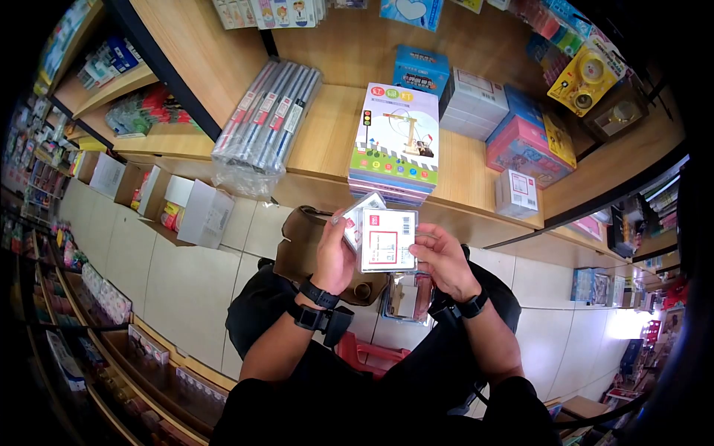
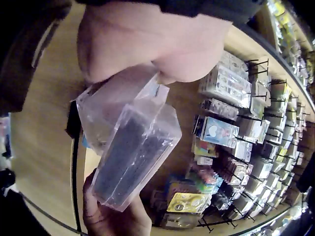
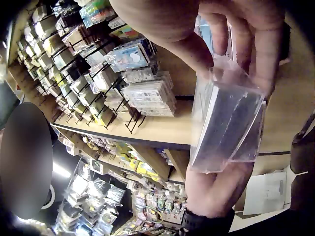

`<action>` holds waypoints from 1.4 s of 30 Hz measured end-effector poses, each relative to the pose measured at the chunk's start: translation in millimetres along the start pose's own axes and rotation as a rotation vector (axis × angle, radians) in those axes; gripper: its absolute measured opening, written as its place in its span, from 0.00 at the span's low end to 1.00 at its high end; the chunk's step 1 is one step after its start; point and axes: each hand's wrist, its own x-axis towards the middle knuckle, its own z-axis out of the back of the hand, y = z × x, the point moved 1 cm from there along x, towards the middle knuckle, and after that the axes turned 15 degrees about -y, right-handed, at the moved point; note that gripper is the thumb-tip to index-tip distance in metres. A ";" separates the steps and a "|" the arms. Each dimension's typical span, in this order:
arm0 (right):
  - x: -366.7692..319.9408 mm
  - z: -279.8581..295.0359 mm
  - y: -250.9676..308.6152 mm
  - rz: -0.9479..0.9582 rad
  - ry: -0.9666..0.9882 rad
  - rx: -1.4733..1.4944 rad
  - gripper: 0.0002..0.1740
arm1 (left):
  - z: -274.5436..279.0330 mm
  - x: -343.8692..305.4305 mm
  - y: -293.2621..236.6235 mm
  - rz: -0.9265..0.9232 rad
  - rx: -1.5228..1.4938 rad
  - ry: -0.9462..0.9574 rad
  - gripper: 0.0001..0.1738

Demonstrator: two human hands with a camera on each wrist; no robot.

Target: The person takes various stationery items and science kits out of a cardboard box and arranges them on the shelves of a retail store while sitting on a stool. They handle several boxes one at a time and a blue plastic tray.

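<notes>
In the head view two flat, clear plastic boxes with white labels overlap in front of the shelf. My left hand point(image 1: 335, 262) grips the rear, tilted box point(image 1: 352, 227) by its left side. The front box point(image 1: 385, 239) faces up, its label showing a red square, a red frame and a barcode. My right hand point(image 1: 442, 260) pinches that box at its right edge, thumb on the face. From the right wrist view the front box point(image 3: 226, 130) shows a dark, flat side through the clear plastic. The boxes hide part of the fingers.
On the shelf before me stand a stack of picture boxes point(image 1: 394, 141), plastic-wrapped grey packs point(image 1: 268, 115) and a small white box point(image 1: 516, 193). An open cardboard box point(image 1: 294, 249) is on the floor below my hands, near a red stool point(image 1: 364, 353). More cartons point(image 1: 204, 215) line the left.
</notes>
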 end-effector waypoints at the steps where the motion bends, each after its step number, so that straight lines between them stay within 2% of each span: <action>1: 0.2 2.1 1.3 -0.002 0.000 -0.001 0.20 | 1.4 1.3 -0.1 0.026 -0.004 0.003 0.21; 5: 2.1 15.3 15.1 0.004 -0.025 -0.019 0.19 | 6.4 3.8 -9.1 0.018 0.083 -0.032 0.16; 7: 1.2 17.8 23.9 0.076 -0.039 -0.011 0.18 | 8.0 5.3 -15.8 0.013 0.100 -0.034 0.15; 9: 1.3 18.5 25.8 0.084 -0.048 -0.018 0.18 | 7.7 3.6 -21.1 0.038 0.228 -0.010 0.15; 11: 3.6 20.4 22.3 0.073 -0.042 -0.063 0.17 | 3.7 -0.2 -21.1 0.039 0.259 -0.024 0.16; 13: 3.6 16.3 16.9 0.081 -0.020 -0.073 0.17 | 2.9 -3.1 -17.9 0.124 0.305 -0.064 0.17; 17: 4.5 10.0 1.6 0.069 0.022 -0.102 0.16 | 8.9 -0.3 -4.8 0.115 0.322 -0.069 0.19; 19: 5.7 9.8 -1.6 0.059 0.025 -0.107 0.17 | 10.5 0.8 -1.9 0.159 0.348 -0.046 0.23; 24: 0.1 0.7 3.5 0.044 -0.048 -0.110 0.21 | 6.9 -1.5 0.1 0.157 0.348 -0.089 0.25; 30: 1.1 -0.9 -0.4 0.045 -0.020 -0.096 0.25 | -0.1 -7.3 2.7 0.134 0.266 -0.108 0.25; 36: -2.6 -4.2 0.2 0.004 -0.010 -0.094 0.20 | 1.8 -9.4 8.0 0.086 0.235 -0.117 0.25; 39: -1.0 0.9 -5.4 0.080 0.013 -0.197 0.19 | 9.1 -4.6 15.2 0.072 0.233 -0.100 0.25; 42: -1.2 -1.1 -12.3 0.114 -0.012 -0.165 0.19 | 7.9 -2.6 15.7 0.074 0.220 -0.078 0.25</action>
